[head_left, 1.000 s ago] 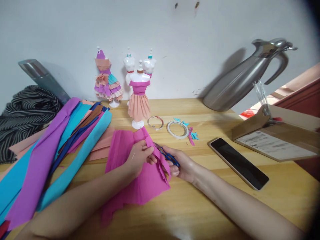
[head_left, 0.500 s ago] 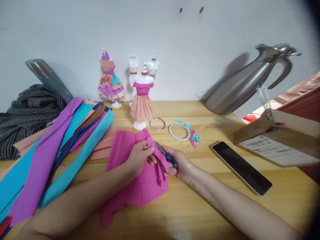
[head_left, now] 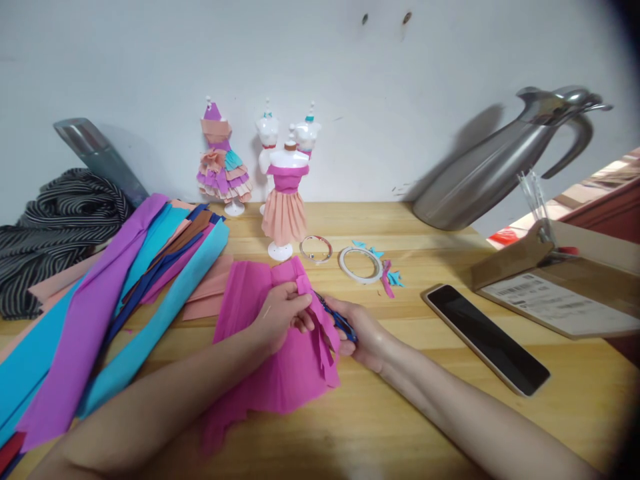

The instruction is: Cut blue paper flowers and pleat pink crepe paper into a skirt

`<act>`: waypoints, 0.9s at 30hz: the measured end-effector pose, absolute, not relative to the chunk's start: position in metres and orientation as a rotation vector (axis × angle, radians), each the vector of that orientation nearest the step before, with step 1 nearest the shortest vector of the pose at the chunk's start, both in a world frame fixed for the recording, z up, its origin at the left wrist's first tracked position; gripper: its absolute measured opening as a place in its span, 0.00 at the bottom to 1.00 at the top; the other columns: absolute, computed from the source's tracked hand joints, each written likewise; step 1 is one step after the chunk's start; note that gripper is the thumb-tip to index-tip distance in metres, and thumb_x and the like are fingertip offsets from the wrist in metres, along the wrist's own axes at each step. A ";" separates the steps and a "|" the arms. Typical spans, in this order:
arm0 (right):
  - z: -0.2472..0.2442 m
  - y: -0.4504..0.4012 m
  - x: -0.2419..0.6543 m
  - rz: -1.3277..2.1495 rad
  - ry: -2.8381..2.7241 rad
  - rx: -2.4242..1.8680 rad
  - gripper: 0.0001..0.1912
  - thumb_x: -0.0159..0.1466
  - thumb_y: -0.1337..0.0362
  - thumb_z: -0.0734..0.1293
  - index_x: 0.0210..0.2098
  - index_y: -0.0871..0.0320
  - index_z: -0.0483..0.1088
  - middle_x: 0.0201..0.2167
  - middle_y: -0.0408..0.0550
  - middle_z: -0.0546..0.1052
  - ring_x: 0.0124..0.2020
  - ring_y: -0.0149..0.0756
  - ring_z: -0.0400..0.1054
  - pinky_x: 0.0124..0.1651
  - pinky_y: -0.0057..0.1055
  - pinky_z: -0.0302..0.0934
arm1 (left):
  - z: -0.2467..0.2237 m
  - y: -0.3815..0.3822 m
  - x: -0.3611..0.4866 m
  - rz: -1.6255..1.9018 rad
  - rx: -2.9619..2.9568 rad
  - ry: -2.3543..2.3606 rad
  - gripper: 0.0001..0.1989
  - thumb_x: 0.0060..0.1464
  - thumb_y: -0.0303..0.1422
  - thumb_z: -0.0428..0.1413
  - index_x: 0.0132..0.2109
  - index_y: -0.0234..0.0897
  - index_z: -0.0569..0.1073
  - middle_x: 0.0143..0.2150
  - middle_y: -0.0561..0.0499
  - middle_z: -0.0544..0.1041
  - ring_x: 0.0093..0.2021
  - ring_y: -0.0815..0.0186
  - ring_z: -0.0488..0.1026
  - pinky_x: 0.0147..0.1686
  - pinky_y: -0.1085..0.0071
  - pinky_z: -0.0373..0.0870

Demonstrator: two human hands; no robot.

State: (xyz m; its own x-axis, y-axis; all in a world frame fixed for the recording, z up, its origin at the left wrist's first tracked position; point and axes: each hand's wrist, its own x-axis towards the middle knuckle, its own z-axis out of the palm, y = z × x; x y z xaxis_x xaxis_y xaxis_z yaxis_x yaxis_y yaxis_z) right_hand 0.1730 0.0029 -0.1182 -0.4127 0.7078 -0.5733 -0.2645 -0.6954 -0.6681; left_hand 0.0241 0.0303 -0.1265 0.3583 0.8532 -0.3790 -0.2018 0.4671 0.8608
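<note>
A sheet of magenta crepe paper [head_left: 250,373] lies on the wooden table, its right part lifted and folded. My left hand [head_left: 283,317] is closed on the paper near its upper right edge, thumb and fingers pinching it. In my right hand [head_left: 363,333] is a pair of small blue-handled scissors [head_left: 340,320], held right at the paper's edge; the blades are mostly hidden by paper. Just behind stands a small white dress-form doll [head_left: 289,159] wearing a magenta top and a peach pleated skirt.
Coloured crepe strips [head_left: 95,320] cover the left side. Behind are a ruffled doll dress [head_left: 223,163] and two more forms. Near the middle lie a bangle [head_left: 317,260], a tape roll [head_left: 345,270] and scraps [head_left: 395,279]. To the right are a phone [head_left: 490,339], an open carton [head_left: 530,280] and a steel jug [head_left: 480,167].
The scissor blades, visible beside the paper before, are now largely out of sight behind it. My left hand keeps its pinch; the view has shifted slightly.
</note>
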 end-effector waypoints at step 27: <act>-0.120 0.001 0.174 2.161 -0.597 -1.214 0.23 0.60 0.47 0.62 0.20 0.57 0.56 0.10 0.33 0.51 0.11 0.20 0.38 0.14 0.21 0.31 | -0.123 0.030 0.027 0.842 0.706 1.054 0.11 0.47 0.34 0.61 0.27 0.34 0.67 0.14 0.53 0.71 0.14 0.70 0.69 0.15 0.78 0.64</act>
State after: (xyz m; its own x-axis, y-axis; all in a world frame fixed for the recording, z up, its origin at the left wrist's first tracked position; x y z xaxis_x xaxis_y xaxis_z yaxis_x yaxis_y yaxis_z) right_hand 0.1736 0.0011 -0.1200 -0.4148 0.6773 -0.6076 -0.2690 -0.7292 -0.6293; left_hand 0.0272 0.0301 -0.1234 0.2526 0.8580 -0.4473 -0.2470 0.5041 0.8276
